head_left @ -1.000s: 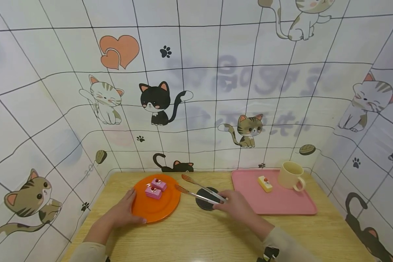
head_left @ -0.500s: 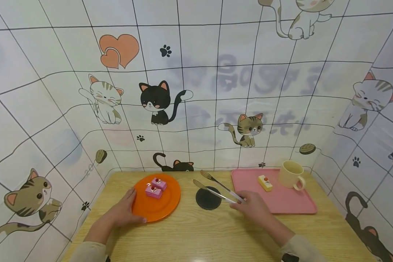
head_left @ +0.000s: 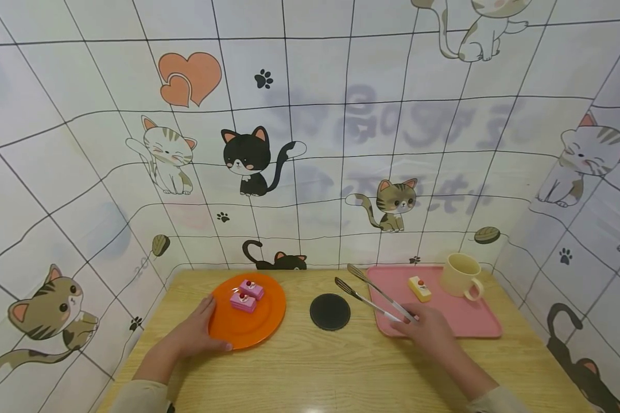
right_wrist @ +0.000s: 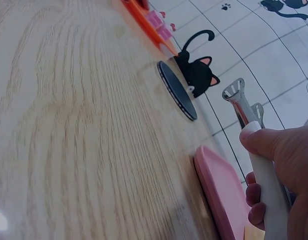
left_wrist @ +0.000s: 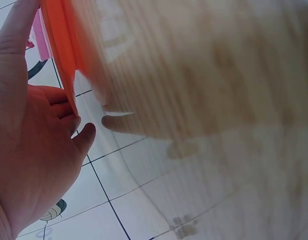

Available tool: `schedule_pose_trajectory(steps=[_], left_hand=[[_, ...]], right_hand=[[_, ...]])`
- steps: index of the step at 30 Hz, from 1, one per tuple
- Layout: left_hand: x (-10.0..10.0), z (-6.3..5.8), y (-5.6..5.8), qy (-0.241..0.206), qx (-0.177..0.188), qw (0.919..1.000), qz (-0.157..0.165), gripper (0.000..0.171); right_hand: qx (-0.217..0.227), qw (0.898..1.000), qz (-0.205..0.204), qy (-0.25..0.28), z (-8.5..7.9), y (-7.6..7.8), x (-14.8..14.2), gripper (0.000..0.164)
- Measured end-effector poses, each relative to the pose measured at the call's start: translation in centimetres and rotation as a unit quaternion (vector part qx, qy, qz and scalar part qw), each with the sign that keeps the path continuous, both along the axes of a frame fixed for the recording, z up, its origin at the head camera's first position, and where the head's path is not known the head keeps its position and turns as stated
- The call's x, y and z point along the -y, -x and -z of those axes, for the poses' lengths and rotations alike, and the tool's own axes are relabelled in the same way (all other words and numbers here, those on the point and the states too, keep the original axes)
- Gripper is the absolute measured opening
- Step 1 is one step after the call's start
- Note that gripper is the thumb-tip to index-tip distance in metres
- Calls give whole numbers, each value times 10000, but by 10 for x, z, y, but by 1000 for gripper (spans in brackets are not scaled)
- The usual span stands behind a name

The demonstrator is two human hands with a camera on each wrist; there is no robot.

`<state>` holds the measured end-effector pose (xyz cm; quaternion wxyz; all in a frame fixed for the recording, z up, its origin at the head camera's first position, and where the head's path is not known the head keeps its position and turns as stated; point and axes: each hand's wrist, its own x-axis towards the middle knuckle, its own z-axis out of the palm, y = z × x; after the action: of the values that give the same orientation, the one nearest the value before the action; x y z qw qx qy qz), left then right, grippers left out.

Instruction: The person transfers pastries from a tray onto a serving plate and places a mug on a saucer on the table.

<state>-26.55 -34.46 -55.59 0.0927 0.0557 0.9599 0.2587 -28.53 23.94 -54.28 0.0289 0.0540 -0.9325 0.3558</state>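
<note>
On the left, an orange plate [head_left: 245, 331] bears two pink toy cake slices [head_left: 243, 302]. My left hand [head_left: 192, 334] holds its rim, thumb at the front edge and fingers along the left side; the left wrist view shows the fingers [left_wrist: 59, 102] at the plate's edge. In my right hand [head_left: 430, 328] is a pair of metal tongs with white handles [right_wrist: 267, 187], gripped between thumb and fingers. The tong tips are spread apart and point up and left, with nothing between them. A yellow toy cake slice [head_left: 419, 289] lies on the pink tray [head_left: 462, 322], right of the tongs.
A pale yellow mug [head_left: 457, 276] stands at the tray's back right, handle toward the front right. Between plate and tray lies a round black coaster [head_left: 330, 312]. A cat-patterned cloth [head_left: 315, 166] encloses the wooden table [head_left: 289, 373] at the back and sides.
My right hand has moved rightward with the tongs, from over the coaster to the tray's left edge. The left hand, the plate and the cake slices have stayed in place.
</note>
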Motion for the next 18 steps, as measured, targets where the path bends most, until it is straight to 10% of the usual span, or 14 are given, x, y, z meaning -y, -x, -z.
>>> schedule_pose_trajectory(steps=[18], left_hand=[[0, 0, 0, 10, 48, 10000, -40, 145]], right_hand=[[103, 9984, 413, -361, -3, -13, -52, 30]])
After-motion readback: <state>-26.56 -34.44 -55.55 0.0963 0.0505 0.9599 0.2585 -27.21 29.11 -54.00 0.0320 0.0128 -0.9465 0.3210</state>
